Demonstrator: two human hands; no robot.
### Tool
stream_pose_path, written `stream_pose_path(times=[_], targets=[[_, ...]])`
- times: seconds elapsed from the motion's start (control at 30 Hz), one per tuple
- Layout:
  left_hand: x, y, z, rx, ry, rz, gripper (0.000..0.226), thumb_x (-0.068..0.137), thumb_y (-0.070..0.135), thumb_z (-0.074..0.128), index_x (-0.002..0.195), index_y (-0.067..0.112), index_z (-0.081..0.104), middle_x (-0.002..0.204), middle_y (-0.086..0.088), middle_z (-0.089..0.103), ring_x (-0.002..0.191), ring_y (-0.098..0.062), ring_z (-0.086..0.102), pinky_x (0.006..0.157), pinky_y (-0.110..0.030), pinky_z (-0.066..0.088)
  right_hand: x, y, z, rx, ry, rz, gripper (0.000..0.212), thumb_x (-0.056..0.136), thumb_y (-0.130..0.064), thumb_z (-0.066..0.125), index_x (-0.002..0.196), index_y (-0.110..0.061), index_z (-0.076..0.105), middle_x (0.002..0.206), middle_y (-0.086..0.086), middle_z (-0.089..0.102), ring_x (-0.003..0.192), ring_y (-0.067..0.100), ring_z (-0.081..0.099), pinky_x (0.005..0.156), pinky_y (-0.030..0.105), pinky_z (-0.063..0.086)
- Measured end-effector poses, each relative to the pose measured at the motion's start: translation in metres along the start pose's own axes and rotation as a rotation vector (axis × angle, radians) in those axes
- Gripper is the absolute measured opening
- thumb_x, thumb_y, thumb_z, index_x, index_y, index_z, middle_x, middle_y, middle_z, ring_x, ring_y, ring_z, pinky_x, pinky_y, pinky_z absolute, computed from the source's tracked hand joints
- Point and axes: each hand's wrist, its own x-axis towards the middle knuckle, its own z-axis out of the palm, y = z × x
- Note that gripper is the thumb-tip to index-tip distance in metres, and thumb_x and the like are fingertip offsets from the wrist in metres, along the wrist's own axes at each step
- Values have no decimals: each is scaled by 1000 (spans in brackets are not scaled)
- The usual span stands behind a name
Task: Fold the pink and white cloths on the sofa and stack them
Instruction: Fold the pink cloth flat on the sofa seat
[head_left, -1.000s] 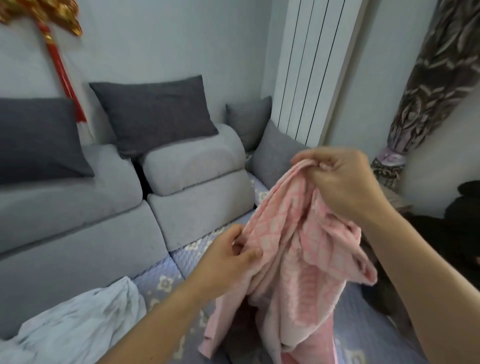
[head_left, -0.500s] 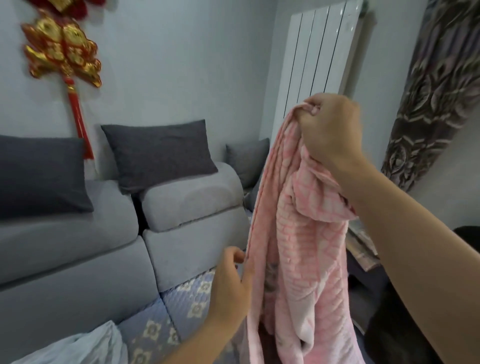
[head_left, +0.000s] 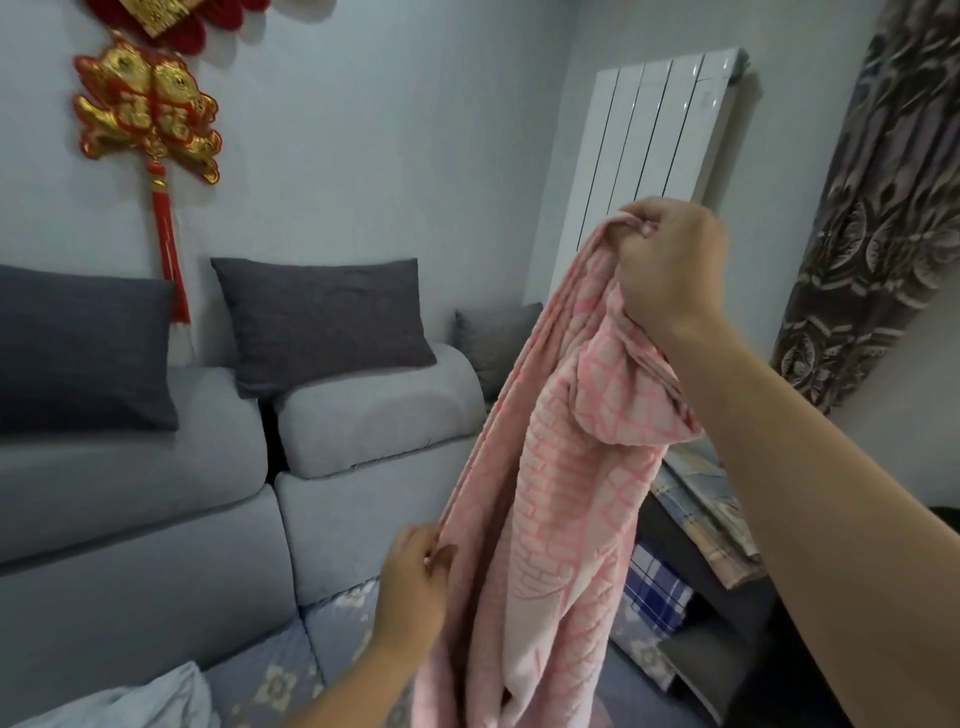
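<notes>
A pink patterned cloth hangs long and bunched in front of me, over the sofa seat. My right hand grips its top end high up, in front of the radiator. Lower down, my left hand pinches the cloth's left edge. The white cloth lies crumpled on the sofa seat at the bottom left, partly cut off by the frame.
The grey sofa has dark cushions along its back and a floral blue seat cover. A white radiator and a patterned curtain stand to the right. Folded fabrics sit on a low shelf at the right.
My right hand has lifted the pink cloth higher so it hangs long. My left hand let go of the upper part and slid down its left edge to pinch it lower.
</notes>
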Motion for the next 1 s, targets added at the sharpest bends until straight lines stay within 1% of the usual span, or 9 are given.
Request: stream_pose_path(times=[0.1, 0.2, 0.3, 0.4, 0.6, 0.77, 0.87, 0.93, 1.0], targets=[[17, -7, -16, 56, -130, 96, 17, 86, 5, 74, 85, 19, 65, 91, 12, 51, 78, -6, 55, 70, -13, 45, 0, 12, -1, 126, 35, 69, 17, 88, -24, 62, 93, -23, 78, 75, -13, 71, 74, 4, 66, 74, 28, 55], [34, -7, -19, 61, -293, 142, 5, 91, 19, 69, 88, 19, 73, 104, 17, 55, 88, -6, 61, 78, -18, 50, 4, 17, 0, 213, 85, 93, 17, 87, -21, 63, 94, -23, 79, 74, -18, 69, 71, -4, 62, 75, 23, 55], [40, -7, -25, 96, -278, 158, 29, 88, 36, 66, 67, 17, 61, 77, 19, 60, 76, 1, 57, 73, -19, 44, 10, 22, 2, 218, 113, 95, 18, 87, -21, 63, 94, -22, 79, 72, -19, 67, 69, -4, 60, 71, 20, 52], [39, -11, -51, 46, -147, 107, 21, 79, 37, 72, 69, 19, 67, 86, 24, 65, 75, 8, 59, 70, -7, 40, 13, 40, 0, 162, 78, 124, 16, 88, -22, 63, 93, -21, 79, 71, -15, 67, 69, 1, 61, 69, 22, 50], [69, -13, -113, 1, -64, -23, 32, 80, 4, 81, 72, 27, 60, 71, 14, 58, 61, 0, 49, 60, -11, 37, -10, 88, 13, 37, -2, 279, 21, 89, -22, 62, 100, -14, 78, 80, 3, 71, 77, 15, 63, 65, 26, 44], [71, -15, -116, -290, -296, -279, 40, 82, -8, 73, 99, 28, 64, 71, 5, 49, 61, -12, 43, 54, -19, 38, -29, 108, 25, 52, 30, 385, 21, 91, -24, 61, 101, -17, 77, 82, 2, 70, 82, 20, 66, 70, 30, 48], [59, -19, -108, -193, -459, -453, 4, 89, 14, 72, 91, 10, 73, 77, -2, 68, 69, -17, 59, 62, -26, 47, -44, 113, 34, 76, 49, 423, 21, 90, -24, 59, 100, -22, 77, 78, -4, 67, 80, 16, 64, 68, 27, 45], [57, -30, -100, 33, -357, -420, 37, 80, 45, 65, 82, 8, 66, 64, 3, 58, 64, -14, 52, 63, -31, 41, -57, 117, 37, 122, 64, 459, 22, 90, -21, 54, 90, -26, 75, 73, -6, 65, 75, 15, 61, 68, 30, 48], [56, -33, -92, 43, -184, -375, 28, 86, 41, 61, 77, 14, 59, 58, 10, 49, 58, -14, 45, 59, -30, 37, -67, 124, 39, 173, 70, 483, 25, 90, -15, 50, 83, -27, 71, 70, -11, 62, 72, 12, 58, 64, 27, 47]])
